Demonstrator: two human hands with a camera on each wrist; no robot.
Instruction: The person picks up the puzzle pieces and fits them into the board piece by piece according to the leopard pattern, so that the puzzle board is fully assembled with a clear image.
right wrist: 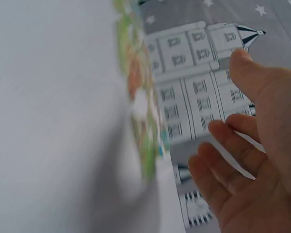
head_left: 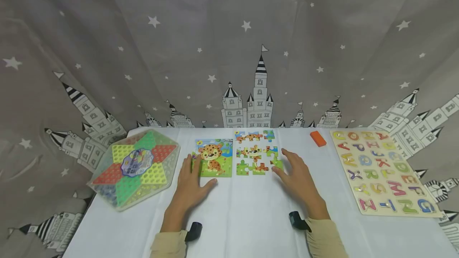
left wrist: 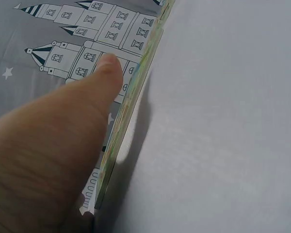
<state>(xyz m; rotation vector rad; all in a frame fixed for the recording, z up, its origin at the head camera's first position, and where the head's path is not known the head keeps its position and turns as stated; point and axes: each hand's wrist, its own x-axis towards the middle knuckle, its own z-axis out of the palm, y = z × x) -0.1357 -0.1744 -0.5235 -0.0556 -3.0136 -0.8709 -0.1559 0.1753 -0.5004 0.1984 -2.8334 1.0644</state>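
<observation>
A square leopard picture puzzle (head_left: 218, 158) lies on the white table, its picture whole. To its right, several separated jigsaw pieces (head_left: 255, 151) with the same leopard picture are laid out in rows with gaps between them. My left hand (head_left: 189, 186) is at the puzzle's left edge, fingers extended and overlapping that side, thumb spread. In the left wrist view the thumb (left wrist: 109, 73) is raised beside the puzzle's side. My right hand (head_left: 301, 180) is beside the loose pieces, thumb and fingers apart, fingertips close to the lower right piece (head_left: 277, 165). In the right wrist view the fingers (right wrist: 206, 177) are loosely bent around nothing.
A hexagonal star-patterned marble game board (head_left: 136, 166) lies at the left. An orange block (head_left: 318, 138) sits at the back right, beside a wooden alphabet board (head_left: 385, 178). Behind the table hangs a grey curtain (head_left: 201, 71) with castles and stars.
</observation>
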